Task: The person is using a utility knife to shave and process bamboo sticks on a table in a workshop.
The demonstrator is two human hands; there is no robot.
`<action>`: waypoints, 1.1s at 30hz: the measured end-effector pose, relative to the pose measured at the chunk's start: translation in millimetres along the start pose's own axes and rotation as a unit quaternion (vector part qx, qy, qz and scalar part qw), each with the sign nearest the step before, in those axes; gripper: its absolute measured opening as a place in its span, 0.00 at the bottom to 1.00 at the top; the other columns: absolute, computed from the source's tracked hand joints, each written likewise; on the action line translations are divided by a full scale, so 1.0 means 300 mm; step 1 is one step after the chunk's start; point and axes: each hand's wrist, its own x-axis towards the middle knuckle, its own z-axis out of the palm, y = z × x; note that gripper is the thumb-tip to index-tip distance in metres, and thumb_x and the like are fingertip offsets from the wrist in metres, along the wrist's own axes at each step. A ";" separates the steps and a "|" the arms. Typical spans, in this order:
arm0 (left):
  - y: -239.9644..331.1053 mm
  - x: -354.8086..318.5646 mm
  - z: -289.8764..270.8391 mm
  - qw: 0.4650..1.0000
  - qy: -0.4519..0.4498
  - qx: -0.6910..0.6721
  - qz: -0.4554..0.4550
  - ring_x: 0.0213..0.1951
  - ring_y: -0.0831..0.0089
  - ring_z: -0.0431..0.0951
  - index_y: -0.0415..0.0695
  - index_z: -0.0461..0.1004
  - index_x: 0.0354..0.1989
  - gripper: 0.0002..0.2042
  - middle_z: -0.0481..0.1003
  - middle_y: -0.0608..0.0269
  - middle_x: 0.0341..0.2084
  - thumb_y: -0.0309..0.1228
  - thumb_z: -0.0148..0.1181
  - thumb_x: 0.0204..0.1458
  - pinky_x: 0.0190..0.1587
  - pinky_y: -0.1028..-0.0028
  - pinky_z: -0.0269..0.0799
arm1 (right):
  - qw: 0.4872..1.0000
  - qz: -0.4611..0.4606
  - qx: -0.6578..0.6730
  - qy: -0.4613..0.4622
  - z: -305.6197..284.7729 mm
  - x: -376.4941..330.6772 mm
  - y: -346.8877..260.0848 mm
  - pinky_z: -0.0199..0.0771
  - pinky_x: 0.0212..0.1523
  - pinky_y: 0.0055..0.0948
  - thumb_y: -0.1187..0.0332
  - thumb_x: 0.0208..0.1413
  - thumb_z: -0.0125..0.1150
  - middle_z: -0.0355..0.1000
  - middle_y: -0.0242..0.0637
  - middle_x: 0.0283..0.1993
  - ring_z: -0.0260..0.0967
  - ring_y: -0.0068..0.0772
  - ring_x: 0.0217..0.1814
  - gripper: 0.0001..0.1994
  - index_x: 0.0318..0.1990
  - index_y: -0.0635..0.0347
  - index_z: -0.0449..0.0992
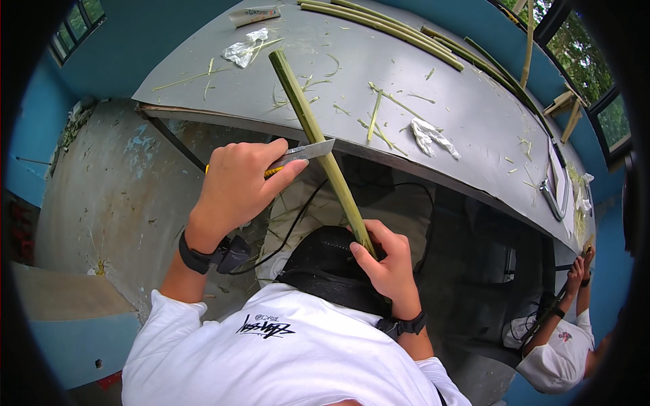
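My left hand [238, 181] is closed round a utility knife [302, 155] with a yellow handle and a wide metal blade. Its blade lies across a green bamboo strip [342, 193], touching it about midway. The strip slants from my lap up over the near edge of the grey table [379, 61]. With thumb and fingers, my right hand [388, 262] grips the strip's lower end. A black covering [330, 260] lies over my lap beneath that end.
Long bamboo strips [386, 30] lie along the table's far side. Shavings, crumpled white tissues [433, 137] and a paper cup [254, 15] are scattered on it. A metal-framed saw [555, 196] rests at the right end. Another person [558, 345] works there.
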 end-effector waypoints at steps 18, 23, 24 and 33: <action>0.048 -0.009 -0.085 0.998 -0.035 0.013 -0.060 0.22 0.43 0.70 0.40 0.71 0.26 0.22 0.68 0.48 0.16 0.47 0.61 0.62 0.26 0.56 0.62 | 0.996 -0.082 -0.020 0.024 -0.012 -0.009 -0.003 0.72 0.29 0.28 0.74 0.51 0.71 0.76 0.45 0.27 0.74 0.38 0.23 0.19 0.52 0.68 0.81; -0.167 0.010 -0.213 0.942 0.197 0.140 -0.232 0.28 0.39 0.74 0.38 0.74 0.29 0.26 0.72 0.43 0.19 0.53 0.55 0.65 0.31 0.51 0.67 | 0.992 -0.116 -0.008 -0.043 -0.021 -0.029 -0.020 0.73 0.29 0.29 0.73 0.50 0.71 0.77 0.45 0.28 0.75 0.42 0.24 0.19 0.52 0.66 0.82; -0.250 -0.027 -0.247 0.930 0.220 0.163 -0.246 0.27 0.41 0.72 0.37 0.73 0.30 0.27 0.71 0.43 0.19 0.53 0.54 0.66 0.31 0.53 0.66 | 0.990 -0.127 0.009 -0.060 -0.016 -0.041 -0.019 0.74 0.29 0.29 0.73 0.50 0.71 0.77 0.45 0.27 0.75 0.42 0.24 0.19 0.52 0.66 0.82; -0.289 -0.080 -0.249 0.944 0.260 0.049 -0.197 0.21 0.62 0.57 0.37 0.67 0.28 0.26 0.59 0.55 0.16 0.51 0.55 0.67 0.26 0.64 0.57 | 0.995 0.058 0.083 0.012 -0.013 0.014 -0.034 0.66 0.29 0.24 0.73 0.59 0.67 0.72 0.31 0.25 0.67 0.19 0.25 0.16 0.53 0.70 0.79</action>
